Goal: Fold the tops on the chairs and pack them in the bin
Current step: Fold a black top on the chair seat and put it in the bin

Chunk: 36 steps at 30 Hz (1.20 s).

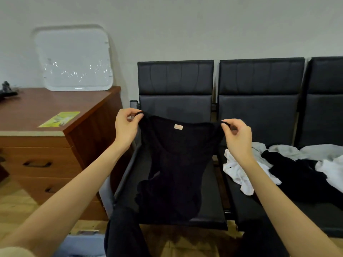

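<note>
Head view shows the person holding a black top [174, 164] up by its two thin shoulder straps, the left hand [128, 127] pinching one strap and the right hand [238, 138] pinching the other. The garment hangs over the seat of the leftmost chair [209, 182], its hem pooling near the seat's front edge. More tops [289, 167] — white, grey and black — lie heaped on the next seat to the right. A clear lid [74, 58] leans on the wall at the desk's [46, 106] back edge; the bin itself cannot be made out. The fabric looks light, limp and stretchy, so it will likely sag and bunch — best held at the straps or side seams and laid flat on the seat to fold.
</note>
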Each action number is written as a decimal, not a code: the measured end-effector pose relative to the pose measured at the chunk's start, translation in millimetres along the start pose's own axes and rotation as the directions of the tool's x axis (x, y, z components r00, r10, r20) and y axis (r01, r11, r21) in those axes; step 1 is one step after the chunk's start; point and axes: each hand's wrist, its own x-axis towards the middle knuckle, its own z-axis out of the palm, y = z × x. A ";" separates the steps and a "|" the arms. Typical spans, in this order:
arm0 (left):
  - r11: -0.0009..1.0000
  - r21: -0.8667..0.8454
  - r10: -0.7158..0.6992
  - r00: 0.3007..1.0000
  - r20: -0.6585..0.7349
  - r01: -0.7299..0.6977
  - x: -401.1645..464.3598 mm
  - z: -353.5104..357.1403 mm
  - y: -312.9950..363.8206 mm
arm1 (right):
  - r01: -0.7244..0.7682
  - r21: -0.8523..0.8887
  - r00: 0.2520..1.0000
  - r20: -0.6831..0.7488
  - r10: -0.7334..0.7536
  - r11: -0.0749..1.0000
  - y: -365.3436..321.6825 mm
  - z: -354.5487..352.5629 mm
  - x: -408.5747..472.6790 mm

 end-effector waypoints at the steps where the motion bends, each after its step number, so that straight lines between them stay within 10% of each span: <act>1: 1.000 -0.001 0.007 1.000 0.000 -0.007 0.0 0.9 3.5 | 0.005 0.001 1.000 -0.011 -0.005 1.000 -4.2 0.2 3.6; 12: 0.942 -0.073 0.299 0.916 -0.269 -0.329 49.4 0.9 97.1 | -0.051 0.348 0.993 -0.080 0.084 0.936 -103.3 14.1 81.1; 17: 0.918 -0.051 0.374 0.903 -0.211 -0.392 93.6 -15.7 138.3 | -0.362 0.650 0.914 0.108 0.390 0.668 -143.5 6.3 136.0; 20: 0.911 0.040 0.411 0.899 -0.154 -0.410 115.3 -23.0 136.3 | -0.302 0.525 0.946 0.065 0.316 0.796 -143.4 1.5 158.7; 31: 0.899 0.420 0.024 0.971 0.240 -0.126 91.9 21.8 19.6 | -0.274 0.047 0.959 0.092 0.269 0.961 -5.5 17.9 128.5; 36: 0.950 0.263 -0.253 0.908 0.335 0.168 58.8 60.8 -44.0 | -0.372 0.007 0.918 0.152 0.366 0.928 67.2 36.0 85.1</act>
